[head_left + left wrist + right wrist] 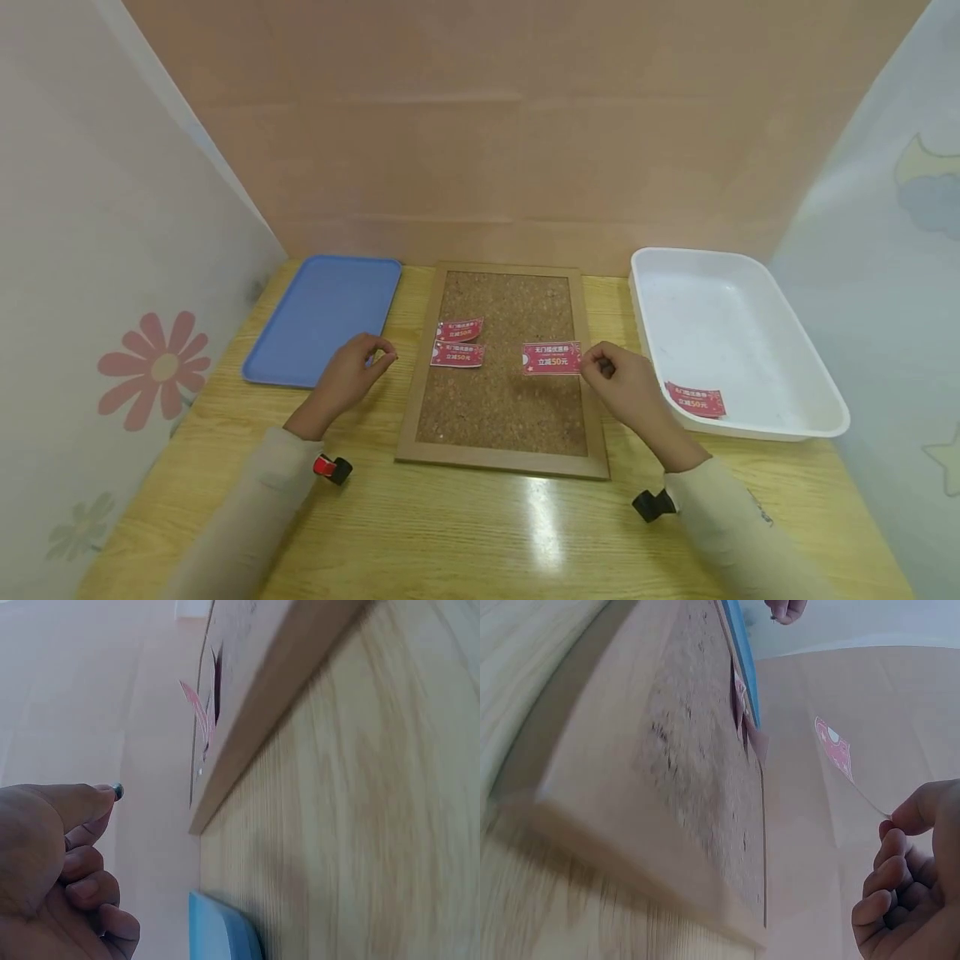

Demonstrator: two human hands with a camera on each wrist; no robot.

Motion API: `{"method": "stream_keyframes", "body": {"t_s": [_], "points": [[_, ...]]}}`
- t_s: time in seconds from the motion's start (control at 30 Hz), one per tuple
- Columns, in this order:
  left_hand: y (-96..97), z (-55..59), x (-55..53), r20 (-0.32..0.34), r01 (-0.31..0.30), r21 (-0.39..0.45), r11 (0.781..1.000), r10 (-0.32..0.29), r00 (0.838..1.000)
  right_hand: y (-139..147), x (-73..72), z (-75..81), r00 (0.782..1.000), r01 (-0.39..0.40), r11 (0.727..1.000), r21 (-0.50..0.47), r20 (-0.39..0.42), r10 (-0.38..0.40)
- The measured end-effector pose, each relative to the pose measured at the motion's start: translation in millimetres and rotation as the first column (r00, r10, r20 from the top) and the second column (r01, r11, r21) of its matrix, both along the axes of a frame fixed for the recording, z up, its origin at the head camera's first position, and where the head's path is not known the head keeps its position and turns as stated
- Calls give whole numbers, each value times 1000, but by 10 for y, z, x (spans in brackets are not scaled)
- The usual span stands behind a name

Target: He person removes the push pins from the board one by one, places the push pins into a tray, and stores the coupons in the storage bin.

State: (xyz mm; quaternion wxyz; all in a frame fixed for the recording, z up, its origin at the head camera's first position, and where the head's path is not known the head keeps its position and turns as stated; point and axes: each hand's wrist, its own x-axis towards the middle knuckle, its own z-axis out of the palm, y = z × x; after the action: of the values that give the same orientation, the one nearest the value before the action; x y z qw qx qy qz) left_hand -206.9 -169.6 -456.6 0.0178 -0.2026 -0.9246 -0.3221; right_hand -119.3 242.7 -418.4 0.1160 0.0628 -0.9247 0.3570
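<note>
My left hand [352, 375] is left of the framed corkboard [502, 417], thumb and forefinger pinching a small thumbtack [118, 791] with a dark, shiny head. My right hand [622, 383] pinches a pink paper coupon [551, 358] by its right edge. In the right wrist view this coupon stands out above the cork, bending slightly. Two matching coupons, an upper one [460, 331] and a lower one [457, 355], are on the board's left side, one above the other. From the left wrist view, their free ends curl up off the cork.
A blue tray [330, 312] lies at the left on the wooden table [450, 533]. At the right is a white bin [738, 333] with a pink coupon [696, 401] in its near left corner. A tan wall [487, 133] rises behind; pale panels flank both sides.
</note>
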Motion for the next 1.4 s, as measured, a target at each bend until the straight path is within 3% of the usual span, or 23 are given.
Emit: {"method": "stream_keyframes", "body": {"t_s": [0.3,0.63,1.03,1.23,1.4], "points": [[-218,39,-3,47,-52,-37,998,53,997,427,264,80,999,52,991,125,-8,-51],[-479,-12,-70,40,-93,-35,995,94,995,868,421,200,987,155,971,182,21,-162],[-681,-135,-132,29,-121,-45,992,123,992,1333,487,270,966,237,947,215,55,-254],[-742,-147,-153,-21,-117,-21,993,116,993,1568,506,194,952,274,927,255,68,-299],[-768,-122,-165,-23,-117,-17,993,117,993,1682,505,131,946,289,916,279,59,-317]]}}
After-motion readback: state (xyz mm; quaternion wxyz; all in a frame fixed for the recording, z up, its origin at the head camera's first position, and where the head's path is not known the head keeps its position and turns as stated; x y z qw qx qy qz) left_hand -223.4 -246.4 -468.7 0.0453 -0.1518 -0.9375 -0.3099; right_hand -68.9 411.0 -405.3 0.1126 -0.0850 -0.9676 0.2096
